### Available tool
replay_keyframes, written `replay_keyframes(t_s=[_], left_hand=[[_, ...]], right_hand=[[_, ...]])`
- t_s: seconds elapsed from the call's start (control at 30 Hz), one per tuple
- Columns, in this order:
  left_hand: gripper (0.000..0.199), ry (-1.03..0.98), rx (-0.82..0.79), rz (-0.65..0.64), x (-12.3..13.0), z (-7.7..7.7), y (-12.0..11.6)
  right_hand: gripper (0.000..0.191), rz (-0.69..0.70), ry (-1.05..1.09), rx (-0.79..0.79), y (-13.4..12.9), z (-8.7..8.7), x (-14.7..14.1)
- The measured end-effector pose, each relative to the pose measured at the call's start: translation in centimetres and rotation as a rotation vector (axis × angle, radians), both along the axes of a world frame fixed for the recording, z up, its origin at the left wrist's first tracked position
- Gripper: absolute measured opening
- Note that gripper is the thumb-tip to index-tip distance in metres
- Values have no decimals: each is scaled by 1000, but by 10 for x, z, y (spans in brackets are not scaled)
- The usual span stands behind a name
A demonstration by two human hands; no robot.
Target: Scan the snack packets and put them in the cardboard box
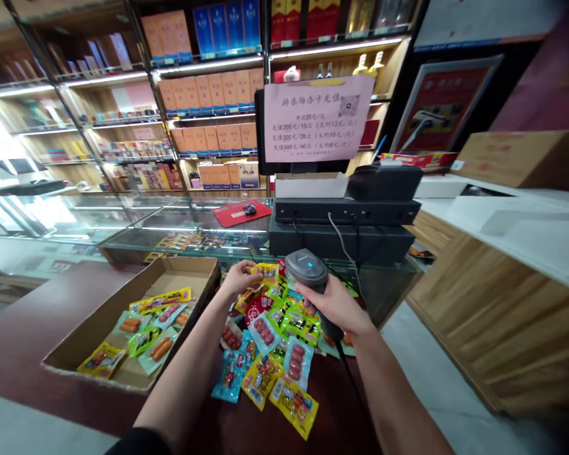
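My left hand pinches the left end of a small yellow snack packet at the back of a pile. Wrapped round the handle of a grey and black barcode scanner is my right hand; a blue light shows on the scanner's top, and its head is just right of the yellow packet. Beneath both hands spreads the pile of green, yellow, blue and clear snack packets. On the left, an open cardboard box holds several packets, some with sausages inside.
The dark red table carries box and pile. Behind stand a glass counter, a red mouse pad with a mouse, and a black register. The scanner's cable hangs toward me. A wooden cabinet stands right.
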State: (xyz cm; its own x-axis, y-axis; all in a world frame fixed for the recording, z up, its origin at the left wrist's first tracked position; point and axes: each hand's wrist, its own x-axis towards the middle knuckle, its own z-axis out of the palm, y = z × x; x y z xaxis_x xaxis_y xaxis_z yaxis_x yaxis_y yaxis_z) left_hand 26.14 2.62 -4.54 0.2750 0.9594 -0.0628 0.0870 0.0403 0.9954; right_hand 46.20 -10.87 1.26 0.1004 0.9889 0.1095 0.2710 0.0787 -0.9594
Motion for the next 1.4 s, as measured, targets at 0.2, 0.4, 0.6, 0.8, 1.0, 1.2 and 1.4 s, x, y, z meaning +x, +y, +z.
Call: replay_keyframes(t_s=[0.2,0.4,0.6,0.8,1.0,1.2,1.4], left_hand=[[48,-297,-97,46,-26,26,2],[48,-327,-66,4,-23,34,-1],[47,-336,-78,-6,-22,39,-3],[47,-346,-77,42,-20,42,-6],[47,-345,-79,-11,-22,42,-6],[44,-309,-46,39,-48,45,-7],[44,-252,-22,224,-136,50,-13]], right_hand=[[26,64,-44,14,12,-11,-11],[21,169,-32,16,12,-13,-26],[18,146,-60,6,13,-17,-23],[15,145,-75,41,14,-18,-20],[18,145,-66,45,12,-16,-20],[26,174,-31,35,7,-9,-22],[31,198,9,-2,9,-13,-24]])
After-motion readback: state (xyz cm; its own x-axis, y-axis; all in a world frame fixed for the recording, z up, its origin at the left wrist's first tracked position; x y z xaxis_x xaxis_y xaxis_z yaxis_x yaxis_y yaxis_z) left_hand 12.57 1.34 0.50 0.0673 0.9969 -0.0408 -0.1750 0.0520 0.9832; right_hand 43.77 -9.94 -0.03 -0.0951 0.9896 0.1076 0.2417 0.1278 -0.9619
